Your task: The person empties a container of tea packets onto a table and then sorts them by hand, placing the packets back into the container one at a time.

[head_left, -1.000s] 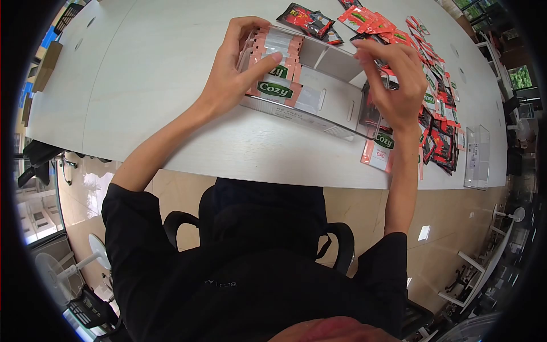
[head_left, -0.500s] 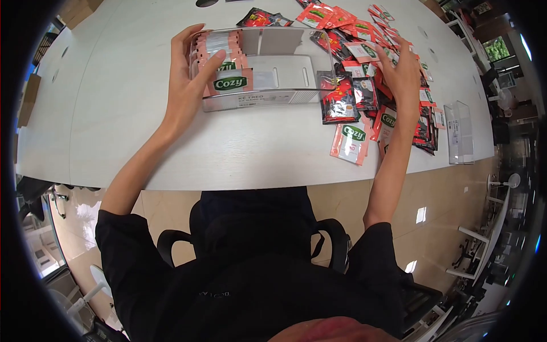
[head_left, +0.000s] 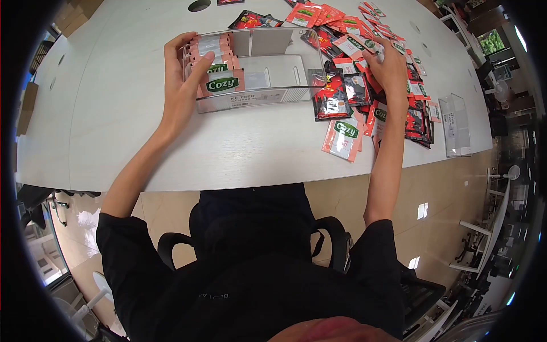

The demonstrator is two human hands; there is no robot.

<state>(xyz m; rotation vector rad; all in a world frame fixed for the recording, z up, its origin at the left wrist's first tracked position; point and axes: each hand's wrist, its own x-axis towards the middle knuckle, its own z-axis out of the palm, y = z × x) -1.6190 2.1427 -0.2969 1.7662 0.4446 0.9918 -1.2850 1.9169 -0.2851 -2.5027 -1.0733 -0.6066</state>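
Clear plastic is clasped in the left hand [head_left: 187, 80]: an open rectangular bin [head_left: 285, 96] of overlapping pink, green-labelled sachets [head_left: 222, 85]. The right hand [head_left: 388, 67] touches a flat pink-and-white sachet [head_left: 349, 47]; whether pinched, one cannot tell. The white table [head_left: 125, 97] carries the bin.

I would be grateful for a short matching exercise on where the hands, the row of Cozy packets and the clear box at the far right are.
1. Left hand
2. Right hand
3. Row of Cozy packets
4. Far-right clear box

A. Inside the larger clear box, at its left end
B. On the table, right of the loose packets
C. Gripping the larger clear box
D. Over the loose packets

Pairs: 1-C, 2-D, 3-A, 4-B
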